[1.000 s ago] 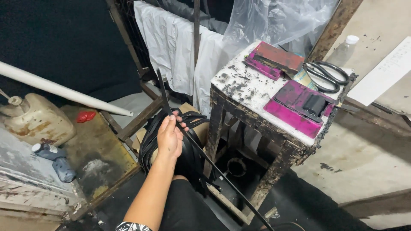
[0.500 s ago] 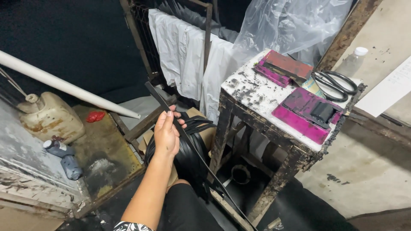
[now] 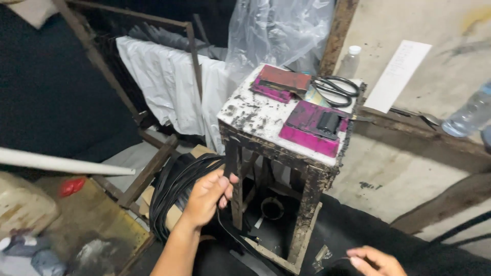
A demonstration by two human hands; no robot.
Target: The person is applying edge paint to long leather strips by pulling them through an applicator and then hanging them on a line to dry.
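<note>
- Left of centre, the left hand is closed around one black strip drawn from the coil of black strips beside the grimy stool.
- At the bottom right, the right hand pinches what looks like the strip's far end.
- One strip is out; the bulk of the coil remains untouched.
- Half a second ago only the left hand showed, raised on the coil; it now sits lower, and the right hand has come in.
- Scissors and pink blocks lie on the stool.

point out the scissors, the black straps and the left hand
scissors (image 3: 335, 89), head view, on the black handle loops
black straps (image 3: 174, 189), head view, on the middle of the looped bundle
left hand (image 3: 207, 197), head view, on the back of the hand gripping the straps
</note>
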